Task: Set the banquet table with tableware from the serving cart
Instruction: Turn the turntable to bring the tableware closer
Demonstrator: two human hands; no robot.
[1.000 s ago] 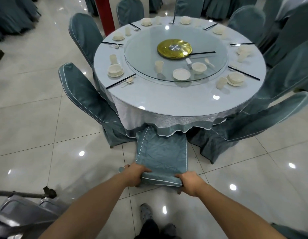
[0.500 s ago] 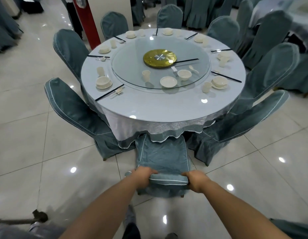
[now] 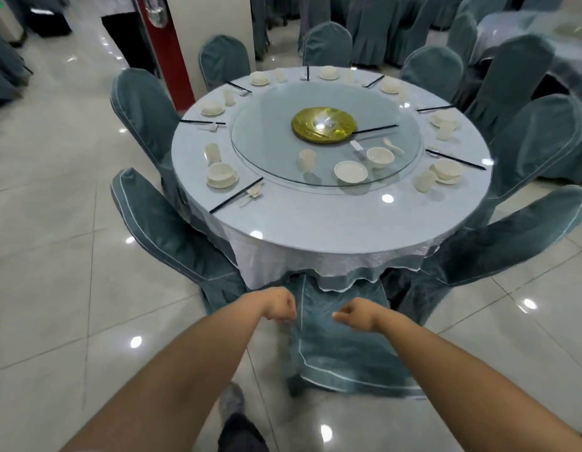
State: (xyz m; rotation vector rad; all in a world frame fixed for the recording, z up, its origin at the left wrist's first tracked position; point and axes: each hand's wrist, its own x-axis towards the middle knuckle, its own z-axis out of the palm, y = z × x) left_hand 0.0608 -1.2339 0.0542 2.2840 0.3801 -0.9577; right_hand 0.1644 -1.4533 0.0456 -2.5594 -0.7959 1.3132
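The round banquet table [image 3: 332, 220] draped in a pale blue-white cloth fills the middle of the view, with a clear glass turntable [image 3: 270, 151] on it and a gold disc [image 3: 324, 124] at the turntable's centre. Cream place settings ring the table's rim. Near the left edge a cream bowl on a saucer [image 3: 222, 175] sits with a cream cup [image 3: 212, 153] just behind it, and a pair of black chopsticks [image 3: 236, 200] lies beside them, its long axis running from the table's rim in toward the turntable. Near the right edge a second bowl and saucer [image 3: 446, 170] has its own black chopsticks [image 3: 456, 159] slanting the same way, inward. On the turntable's near side stand a loose cream cup [image 3: 307, 158], a flat cream plate [image 3: 350, 171] and a cream bowl [image 3: 380, 157].

The near edge of the table carries no setting. Below it, a teal-covered chair [image 3: 342, 347] with pale piping is tucked under the cloth's hem, its back toward the camera. The left hand [image 3: 279, 303] and right hand [image 3: 356, 314] hover loosely curled over the chair's back, apart from each other and gripping nothing; all the tableware lies well beyond them, across the table's near edge.

The far settings are small and blurred. The chair's seat is hidden under the cloth.
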